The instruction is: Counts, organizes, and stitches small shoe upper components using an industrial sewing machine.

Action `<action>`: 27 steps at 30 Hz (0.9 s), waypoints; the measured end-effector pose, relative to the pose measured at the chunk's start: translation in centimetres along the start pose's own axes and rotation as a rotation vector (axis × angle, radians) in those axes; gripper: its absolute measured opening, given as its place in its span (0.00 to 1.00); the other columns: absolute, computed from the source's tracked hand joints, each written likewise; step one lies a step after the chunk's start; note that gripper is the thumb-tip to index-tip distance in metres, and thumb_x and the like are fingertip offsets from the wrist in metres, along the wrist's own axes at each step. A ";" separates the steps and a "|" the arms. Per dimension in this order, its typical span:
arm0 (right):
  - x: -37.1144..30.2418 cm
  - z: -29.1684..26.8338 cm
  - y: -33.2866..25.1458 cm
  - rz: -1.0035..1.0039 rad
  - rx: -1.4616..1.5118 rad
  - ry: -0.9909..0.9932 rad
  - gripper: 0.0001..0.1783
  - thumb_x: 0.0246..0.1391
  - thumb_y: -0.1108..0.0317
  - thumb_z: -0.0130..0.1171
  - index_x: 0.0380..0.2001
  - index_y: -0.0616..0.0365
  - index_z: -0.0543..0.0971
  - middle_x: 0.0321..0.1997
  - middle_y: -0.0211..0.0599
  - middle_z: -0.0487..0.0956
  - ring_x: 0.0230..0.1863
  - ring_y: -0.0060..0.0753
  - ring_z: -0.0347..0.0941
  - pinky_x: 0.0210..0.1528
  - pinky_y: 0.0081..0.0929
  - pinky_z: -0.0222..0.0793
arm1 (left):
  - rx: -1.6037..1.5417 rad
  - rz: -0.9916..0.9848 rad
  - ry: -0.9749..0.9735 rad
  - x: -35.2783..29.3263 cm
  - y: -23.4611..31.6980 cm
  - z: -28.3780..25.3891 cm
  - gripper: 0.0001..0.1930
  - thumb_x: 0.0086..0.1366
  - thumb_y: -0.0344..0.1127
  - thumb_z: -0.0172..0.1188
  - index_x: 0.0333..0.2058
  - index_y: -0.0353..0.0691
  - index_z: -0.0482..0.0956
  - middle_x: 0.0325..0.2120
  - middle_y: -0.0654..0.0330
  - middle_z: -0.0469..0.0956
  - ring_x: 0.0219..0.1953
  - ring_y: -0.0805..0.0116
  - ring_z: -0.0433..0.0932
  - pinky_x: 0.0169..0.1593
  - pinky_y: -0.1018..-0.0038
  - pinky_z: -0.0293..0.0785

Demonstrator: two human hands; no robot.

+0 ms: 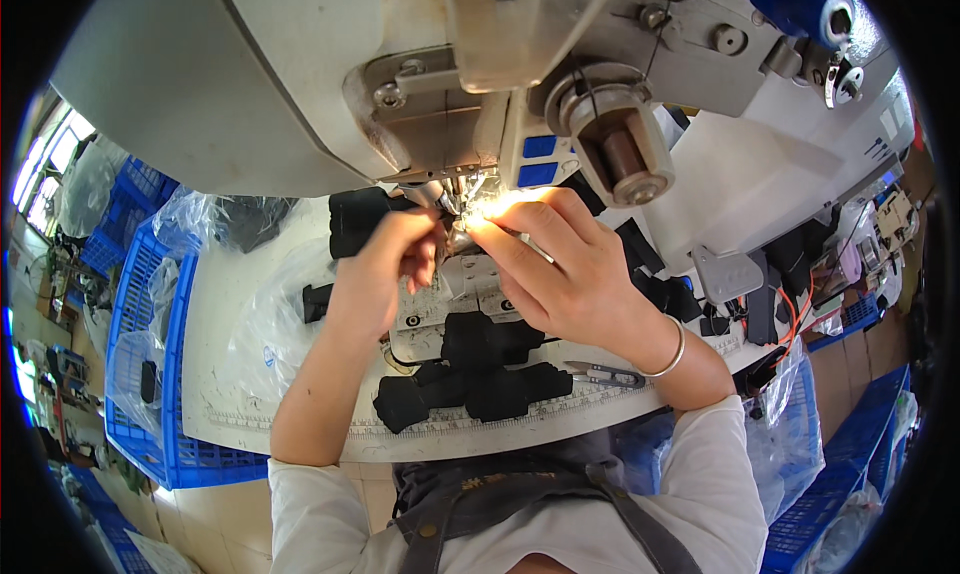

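Both my hands are raised to the needle area (460, 204) of a sewing machine (290, 64), under a bright lamp. My left hand (390, 259) is on the near left side of the needle, its fingers curled and pinched together; motion blurs them a little. From the right, my right hand (565, 264) reaches in with thumb and forefinger pressed together beside the needle. Glare hides what is between the fingertips of either hand. Below them, black fabric pieces (475, 344) lie in a pile on the near side of the needle plate (450, 274).
Thread snips (605, 375) lie by my right forearm, near a ruler strip (350, 426) along the table's front edge. Clear plastic bags (275, 324) and a blue crate (150, 364) are at the left. More black pieces (665, 294) lie at the right.
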State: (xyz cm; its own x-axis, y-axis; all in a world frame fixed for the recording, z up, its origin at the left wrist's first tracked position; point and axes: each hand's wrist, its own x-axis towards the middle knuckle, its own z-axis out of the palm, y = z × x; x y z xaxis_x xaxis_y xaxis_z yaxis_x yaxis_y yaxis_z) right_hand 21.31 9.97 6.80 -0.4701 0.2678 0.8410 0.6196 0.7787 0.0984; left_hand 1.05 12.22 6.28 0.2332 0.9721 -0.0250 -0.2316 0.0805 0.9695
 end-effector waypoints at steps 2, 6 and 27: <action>-0.2 0.0 0.2 0.013 0.003 -0.007 0.21 0.32 0.77 0.60 0.38 0.62 0.79 0.37 0.35 0.74 0.30 0.38 0.68 0.31 0.26 0.70 | -0.101 0.154 0.012 -0.5 1.2 -0.3 0.15 0.62 0.45 0.56 0.31 0.37 0.78 0.24 0.63 0.76 0.19 0.74 0.72 0.24 0.80 0.64; 0.0 0.1 -0.2 -0.003 -0.005 0.026 0.21 0.33 0.78 0.59 0.38 0.62 0.78 0.37 0.36 0.74 0.31 0.38 0.69 0.31 0.26 0.70 | 0.183 0.155 -0.041 -0.1 3.9 -3.0 0.10 0.59 0.36 0.60 0.32 0.33 0.80 0.21 0.63 0.78 0.22 0.77 0.75 0.26 0.81 0.69; -0.1 -0.9 0.3 -0.231 0.011 0.125 0.10 0.37 0.72 0.64 0.29 0.56 0.79 0.34 0.33 0.79 0.35 0.33 0.77 0.31 0.23 0.77 | 0.224 0.192 -0.020 -3.7 -0.5 2.5 0.14 0.69 0.36 0.52 0.22 0.40 0.69 0.16 0.74 0.65 0.17 0.89 0.58 0.19 0.86 0.55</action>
State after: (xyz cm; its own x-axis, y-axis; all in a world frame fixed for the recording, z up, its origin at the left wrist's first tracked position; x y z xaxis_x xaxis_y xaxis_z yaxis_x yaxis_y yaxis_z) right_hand 22.08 9.69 7.23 -0.5163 0.0103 0.8563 0.4976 0.8174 0.2902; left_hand 2.65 8.07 6.53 0.2244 0.9600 0.1672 -0.0595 -0.1578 0.9857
